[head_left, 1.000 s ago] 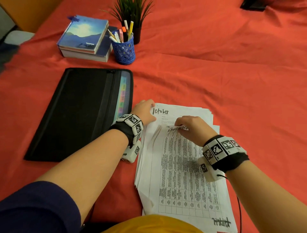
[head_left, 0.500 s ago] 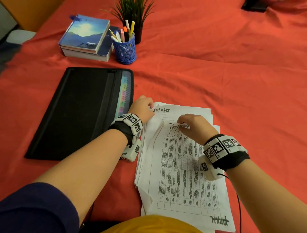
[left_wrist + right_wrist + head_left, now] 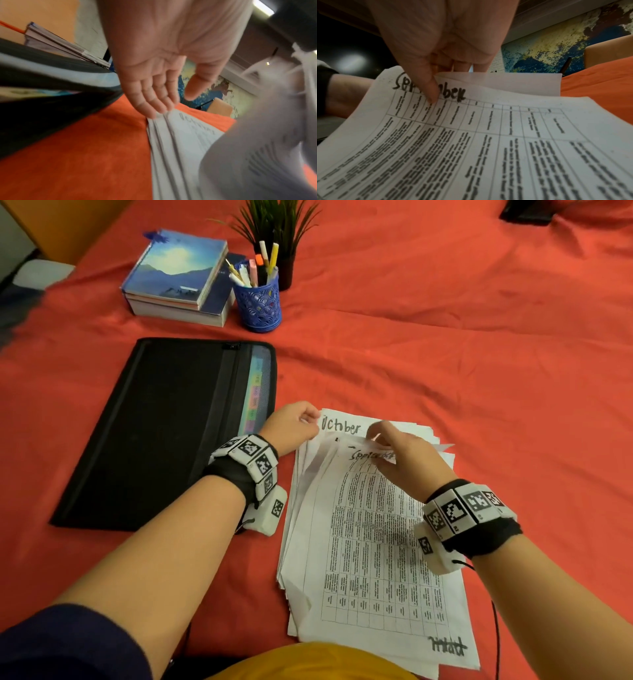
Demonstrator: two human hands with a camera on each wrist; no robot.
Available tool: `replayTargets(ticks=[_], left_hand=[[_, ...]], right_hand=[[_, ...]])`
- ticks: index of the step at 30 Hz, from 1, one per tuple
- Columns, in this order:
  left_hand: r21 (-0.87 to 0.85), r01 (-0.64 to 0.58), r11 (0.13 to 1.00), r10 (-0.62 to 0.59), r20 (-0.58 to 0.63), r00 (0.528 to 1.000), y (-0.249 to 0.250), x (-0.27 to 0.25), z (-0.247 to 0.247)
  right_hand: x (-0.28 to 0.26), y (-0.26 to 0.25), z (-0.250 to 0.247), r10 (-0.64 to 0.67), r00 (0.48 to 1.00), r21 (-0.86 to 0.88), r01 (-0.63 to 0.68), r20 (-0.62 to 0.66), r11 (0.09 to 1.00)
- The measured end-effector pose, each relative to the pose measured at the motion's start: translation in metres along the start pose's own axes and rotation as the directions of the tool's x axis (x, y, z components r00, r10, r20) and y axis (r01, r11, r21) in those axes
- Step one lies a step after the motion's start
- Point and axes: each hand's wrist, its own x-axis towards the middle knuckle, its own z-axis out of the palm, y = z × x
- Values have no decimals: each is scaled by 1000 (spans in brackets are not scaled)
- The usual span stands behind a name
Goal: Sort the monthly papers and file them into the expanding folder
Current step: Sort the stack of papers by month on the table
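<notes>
The right hand [image 3: 440,44] pinches the top edge of the September sheet [image 3: 488,135] on the paper stack [image 3: 308,508]; the left hand [image 3: 154,75], fingers straight, steadies the stack's far-left corner. To lift only 1 sheet, peel slowly while the left keeps pressing. The expanding folder [image 3: 154,433] lies closed just left.

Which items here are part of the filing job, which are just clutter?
In the job:
- paper stack, with the September sheet pinched by the right hand
- left hand steadying the stack's corner
- black expanding folder

Lying about:
- books
- blue pen cup
- potted plant
</notes>
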Motion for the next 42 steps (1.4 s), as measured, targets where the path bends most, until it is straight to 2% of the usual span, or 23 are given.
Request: replayTargets(ticks=[2,4,6,8,11,15,18,23,25,26,28,29,31,33,35,40,42], left_hand=[[200,35,979,-27,-41,999,-3,8,8],[322,30,946,-34,7,999,-3,13,15],[369,-11,929,5,18,1000,-3,16,18],[364,-57,929,71,-24,997,-2,16,18],[301,-118,946,151,-87,985,2,11,17],[112,-198,974,206,-72,976,7,4,11],[-110,-156,982,164,63,984,8,-3,4],[-220,-96,971,141,198,970,13,-14,-7],[-256,-58,965,98,145,984,10,-10,-10],[-207,-59,977,73,60,996,7,-6,-9],[12,-46,999,47,-84,995,-2,4,-6],[122,-24,992,35,-84,996,-4,7,-3],[282,-5,959,4,4,1000,-8,12,5],[387,-15,922,-7,57,998,-8,14,11],[426,-32,904,13,47,999,-7,15,14],[337,-106,936,154,-119,981,-1,9,12],[235,-124,964,154,-117,981,2,6,10]], right_hand=[[0,-4,-2,58,997,-1,-58,50,998],[1,-3,-2,24,999,0,-24,46,1000],[1,0,0,-71,997,-10,72,25,997],[0,3,4,-101,995,-22,102,27,995],[-2,6,6,-84,996,-9,84,5,996],[-5,11,2,-95,993,-65,90,-76,994],[-2,14,-2,-109,988,-112,97,-113,989],[2,4,-6,-160,987,-63,158,-30,985],[-3,-1,-7,-138,990,-30,138,-23,990],[-6,-3,-8,-117,993,-16,117,-17,993],[-11,-8,-9,-33,999,7,33,40,999],[-13,-9,-9,8,997,13,-9,71,1000],[-14,-8,-9,27,996,5,-27,88,1000],[-14,-5,-7,-64,997,-10,65,43,998],[-14,1,-5,-159,987,-28,160,15,987],[-12,9,-1,-163,986,-47,162,-35,986],[-11,11,-1,-171,982,-81,165,-77,983]])
